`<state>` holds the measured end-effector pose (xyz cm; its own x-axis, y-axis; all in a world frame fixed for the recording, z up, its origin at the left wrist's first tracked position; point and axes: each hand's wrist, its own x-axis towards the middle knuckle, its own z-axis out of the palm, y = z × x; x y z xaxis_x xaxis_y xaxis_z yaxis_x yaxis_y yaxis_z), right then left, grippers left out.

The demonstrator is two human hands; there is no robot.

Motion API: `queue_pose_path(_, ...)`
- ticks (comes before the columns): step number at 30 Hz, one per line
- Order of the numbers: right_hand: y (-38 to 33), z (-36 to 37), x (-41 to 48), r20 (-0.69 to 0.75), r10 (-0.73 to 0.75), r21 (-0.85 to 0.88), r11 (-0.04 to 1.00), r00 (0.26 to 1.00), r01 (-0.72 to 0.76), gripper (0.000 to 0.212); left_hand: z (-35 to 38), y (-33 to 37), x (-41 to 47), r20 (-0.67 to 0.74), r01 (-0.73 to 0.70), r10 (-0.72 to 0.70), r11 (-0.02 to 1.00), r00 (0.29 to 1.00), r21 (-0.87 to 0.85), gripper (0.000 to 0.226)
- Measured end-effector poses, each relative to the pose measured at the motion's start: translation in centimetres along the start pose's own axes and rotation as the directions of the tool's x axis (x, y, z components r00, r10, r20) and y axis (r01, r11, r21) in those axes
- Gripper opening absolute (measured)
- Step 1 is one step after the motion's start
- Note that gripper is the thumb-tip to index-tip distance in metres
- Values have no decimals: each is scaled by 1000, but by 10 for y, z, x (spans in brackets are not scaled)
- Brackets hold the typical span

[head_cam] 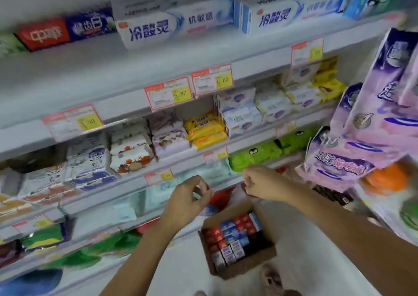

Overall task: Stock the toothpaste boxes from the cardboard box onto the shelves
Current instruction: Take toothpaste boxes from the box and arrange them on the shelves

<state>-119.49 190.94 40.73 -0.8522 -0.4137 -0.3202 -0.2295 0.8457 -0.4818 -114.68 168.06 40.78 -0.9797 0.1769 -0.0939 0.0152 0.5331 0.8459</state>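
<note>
- Store shelves in white tiers fill the view, with price tags clipped to their edges and purple packs hanging at the right.
- On the top tier lies shelved toothpaste: long white-and-blue cartons lying flat, broad face out, with a red one further left.
- Down on the floor, near the foot of the shelves, sits the open cardboard box, below both hands.
- Inside it the toothpaste boxes stand on end in tight rows, showing red, blue and white end flaps. A dark patch on the right side looks like vacant space.
- The left hand is raised in front of the lower tiers, its fingers curled toward the thumb, with nothing seen between them.
- The right hand is up beside it, apart from it, and clenched. Blur hides whether it pinches anything small.
- Neither hand touches the cardboard box or its contents.
- Handling, as a judgement: each carton should be light and fairly stiff, made of thin card that dents at the corners, with glossy faces that may slip.
- Packed this tightly, 1 is best pinched by its exposed end and drawn straight up. The grip can then move across the 2 long narrow sides for laying it flat on the shelf.
</note>
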Motion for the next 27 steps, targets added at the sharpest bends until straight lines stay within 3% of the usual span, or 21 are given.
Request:
queue_pose_path(5,92,117,18,94,145,83,985,985,-153,36,86,-99,-5,56,144,-146,989,988,34,24)
queue_pose_path(9,165,216,39,51,253,136,957,966,-258,30,146,-183,-11,58,250,-249,968,967,-11,37)
queue_pose_path(12,200,279,49,82,337,117,931,938,-345,23,188,-234,-15,135,382,-375,924,917,-25,24)
queue_pose_path(15,223,336,53,45,387,188,902,921,-389,37,225,-279,-22,117,415,-421,907,899,77,32)
queue_pose_path(19,231,388,46,235,429,59,889,872,-454,29,265,-334,-34,64,469,-492,856,868,218,27)
queue_pose_path(27,234,438,55,315,431,61,880,846,-471,43,304,-395,-61,86,552,-616,752,783,360,26)
